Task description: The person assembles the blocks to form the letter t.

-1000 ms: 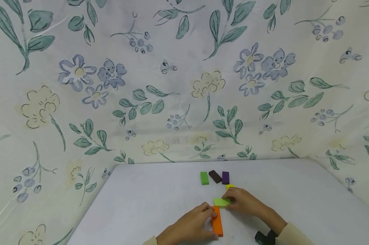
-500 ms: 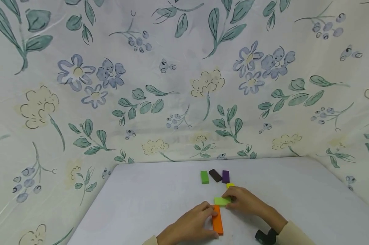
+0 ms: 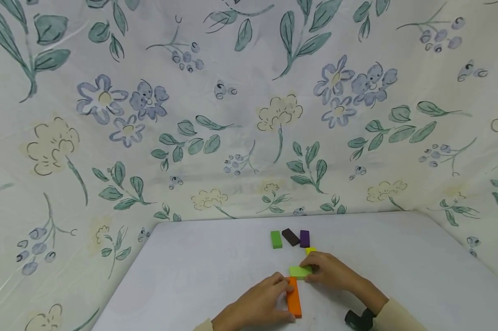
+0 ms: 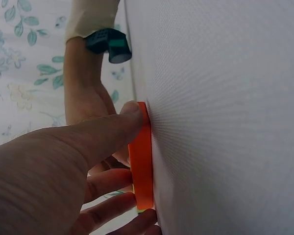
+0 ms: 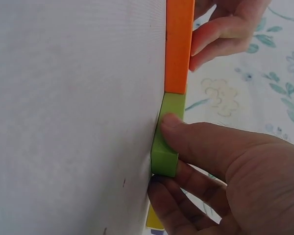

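A long orange block [image 3: 294,299] lies flat on the white table, pointing away from me. My left hand [image 3: 254,303] holds it, thumb at the near end and fingers at the far end, as the left wrist view also shows at the thumb [image 4: 131,108]. A shorter lime-green block [image 3: 296,272] lies crosswise against the orange block's far end. My right hand [image 3: 330,272] pinches its right end; in the right wrist view the thumb presses the side of the green block [image 5: 164,159]. Behind that hand peeks a yellow block [image 3: 311,250], mostly hidden.
Farther back on the table [image 3: 199,262] stand a green block [image 3: 276,239], a dark brown block [image 3: 290,237] set at a slant, and a purple block [image 3: 305,239]. A dark wrist-worn device [image 3: 358,319] sits on the right wrist. Floral cloth [image 3: 249,138] rises behind the table.
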The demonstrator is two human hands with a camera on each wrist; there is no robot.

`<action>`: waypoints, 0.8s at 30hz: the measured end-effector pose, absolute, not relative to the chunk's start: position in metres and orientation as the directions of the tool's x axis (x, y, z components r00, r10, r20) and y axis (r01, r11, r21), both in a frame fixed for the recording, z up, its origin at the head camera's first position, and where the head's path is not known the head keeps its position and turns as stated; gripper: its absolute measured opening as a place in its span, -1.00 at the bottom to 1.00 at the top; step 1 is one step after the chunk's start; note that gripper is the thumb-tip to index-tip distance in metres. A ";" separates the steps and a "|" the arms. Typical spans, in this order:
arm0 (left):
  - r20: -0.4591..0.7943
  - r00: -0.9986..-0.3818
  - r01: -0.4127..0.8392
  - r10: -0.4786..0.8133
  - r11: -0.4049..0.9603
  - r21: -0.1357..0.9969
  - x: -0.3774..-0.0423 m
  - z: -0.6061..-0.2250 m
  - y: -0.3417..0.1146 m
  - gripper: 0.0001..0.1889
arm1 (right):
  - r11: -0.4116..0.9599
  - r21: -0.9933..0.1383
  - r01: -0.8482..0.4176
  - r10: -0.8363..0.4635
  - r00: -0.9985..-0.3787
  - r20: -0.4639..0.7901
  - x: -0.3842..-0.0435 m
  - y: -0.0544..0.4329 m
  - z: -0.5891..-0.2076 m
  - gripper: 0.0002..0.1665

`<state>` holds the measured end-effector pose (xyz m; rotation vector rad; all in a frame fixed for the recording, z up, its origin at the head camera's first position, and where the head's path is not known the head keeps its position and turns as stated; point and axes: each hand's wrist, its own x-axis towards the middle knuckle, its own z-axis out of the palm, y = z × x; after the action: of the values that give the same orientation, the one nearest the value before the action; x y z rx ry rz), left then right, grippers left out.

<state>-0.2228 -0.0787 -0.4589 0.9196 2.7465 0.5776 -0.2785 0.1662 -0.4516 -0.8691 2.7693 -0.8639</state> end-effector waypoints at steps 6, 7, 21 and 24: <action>-0.066 -0.796 0.521 0.601 0.737 0.431 -0.222 -0.458 -0.078 -0.46 | 0.679 -0.548 -0.488 -0.551 -0.833 0.059 -0.278 0.166 -0.451 -0.66; -0.065 -0.795 0.524 0.603 0.737 0.427 -0.221 -0.458 -0.079 -0.46 | 0.680 -0.548 -0.487 -0.550 -0.833 0.058 -0.278 0.166 -0.452 -0.65; -0.075 -0.796 0.518 0.600 0.740 0.429 -0.223 -0.459 -0.079 -0.45 | 0.680 -0.561 -0.473 -0.546 -0.836 0.043 -0.279 0.165 -0.451 -0.65; -0.073 -0.794 0.520 0.603 0.737 0.431 -0.223 -0.459 -0.080 -0.45 | 0.679 -0.564 -0.470 -0.545 -0.837 0.042 -0.279 0.164 -0.451 -0.65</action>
<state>-0.2231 -0.0798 -0.4593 0.8945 2.7306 0.5850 -0.2793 0.1644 -0.4514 -0.8387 2.7579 -0.8719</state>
